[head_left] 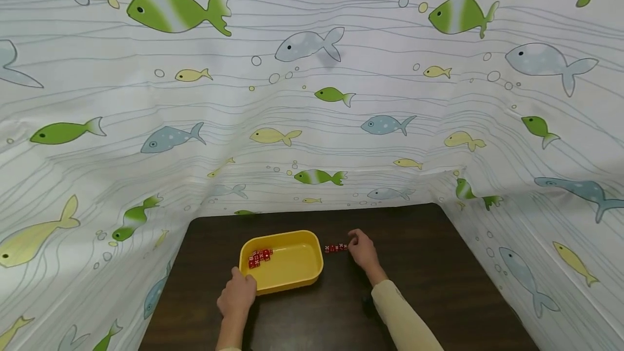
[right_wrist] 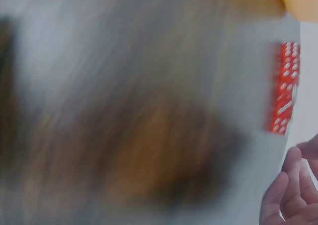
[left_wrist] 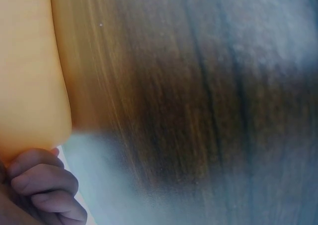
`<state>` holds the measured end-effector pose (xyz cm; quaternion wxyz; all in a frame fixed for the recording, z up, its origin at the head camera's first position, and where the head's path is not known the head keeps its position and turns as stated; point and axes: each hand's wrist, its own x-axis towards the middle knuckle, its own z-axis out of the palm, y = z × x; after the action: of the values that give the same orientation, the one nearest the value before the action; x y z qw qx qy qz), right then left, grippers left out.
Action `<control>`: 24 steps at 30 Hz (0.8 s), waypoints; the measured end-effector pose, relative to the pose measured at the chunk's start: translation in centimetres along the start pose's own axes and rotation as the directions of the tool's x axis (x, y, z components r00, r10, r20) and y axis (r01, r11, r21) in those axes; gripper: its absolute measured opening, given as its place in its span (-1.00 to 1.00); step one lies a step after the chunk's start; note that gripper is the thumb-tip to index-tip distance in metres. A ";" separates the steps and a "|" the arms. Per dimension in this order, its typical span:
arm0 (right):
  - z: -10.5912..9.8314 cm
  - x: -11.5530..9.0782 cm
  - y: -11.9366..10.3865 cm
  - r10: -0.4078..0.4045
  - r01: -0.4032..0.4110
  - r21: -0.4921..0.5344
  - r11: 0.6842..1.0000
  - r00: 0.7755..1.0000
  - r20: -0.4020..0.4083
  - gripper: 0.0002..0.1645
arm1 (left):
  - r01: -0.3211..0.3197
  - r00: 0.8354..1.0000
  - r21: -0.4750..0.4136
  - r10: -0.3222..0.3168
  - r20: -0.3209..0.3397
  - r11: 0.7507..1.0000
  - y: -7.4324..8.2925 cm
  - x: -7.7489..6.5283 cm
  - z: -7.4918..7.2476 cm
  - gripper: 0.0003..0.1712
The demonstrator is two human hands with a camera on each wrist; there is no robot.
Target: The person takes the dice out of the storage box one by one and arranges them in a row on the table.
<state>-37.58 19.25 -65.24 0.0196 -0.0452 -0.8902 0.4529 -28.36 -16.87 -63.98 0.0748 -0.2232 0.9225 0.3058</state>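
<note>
My left hand [head_left: 237,292] grips the near left corner of a yellow tray [head_left: 292,280]; in the left wrist view its curled fingers [left_wrist: 47,180] lie against the tray's wall [left_wrist: 30,76]. Inside the tray, a loose cluster of red dice [head_left: 260,257] with white pips sits at the left side. To the right of the tray a short row of red dice [head_left: 336,247] stands on the table. At the right end of that row is my right hand [head_left: 363,251], its fingers bent loosely. The right wrist view shows a gap between its fingers [right_wrist: 276,195] and the dice, and no die in them.
Both hands work over a dark wood-grain table [head_left: 312,324]. A white curtain [head_left: 312,112] printed with fish hangs behind the table and along its sides. A small dark object [head_left: 368,305] lies beside the right forearm, too dim to identify.
</note>
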 end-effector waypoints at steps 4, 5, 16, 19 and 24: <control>1.2 0.1 -2.2 -0.038 0.034 -0.051 0.998 0.997 -0.071 -0.65 | -0.010 1.000 0.003 0.010 -0.012 1.000 0.0 0.0 -0.2 -0.38; 1.7 0.1 -2.9 -0.051 0.046 -0.062 0.997 0.995 -0.082 -0.67 | -0.010 1.000 0.003 0.010 -0.009 1.000 0.0 0.0 -0.2 -0.38; 7.2 -1.6 -9.6 -0.313 0.320 -0.182 0.930 0.948 0.066 -0.77 | 0.030 0.999 0.003 -0.030 0.023 1.000 0.0 0.0 0.3 -0.40; 8.7 -1.8 -10.5 -0.317 0.345 -0.209 0.915 0.935 0.157 -0.74 | 0.034 0.999 0.015 -0.035 0.022 0.999 -0.1 0.0 0.2 -0.41; 10.5 -1.6 -11.5 -0.291 0.357 -0.271 0.894 0.922 0.254 -0.71 | 0.015 1.000 0.041 -0.015 0.010 0.999 0.0 0.2 0.0 -0.40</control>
<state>-37.54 3.89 -62.18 -0.0050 0.1492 -0.9425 0.2991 -28.54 -16.93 -64.01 0.0867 -0.2269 0.9265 0.2873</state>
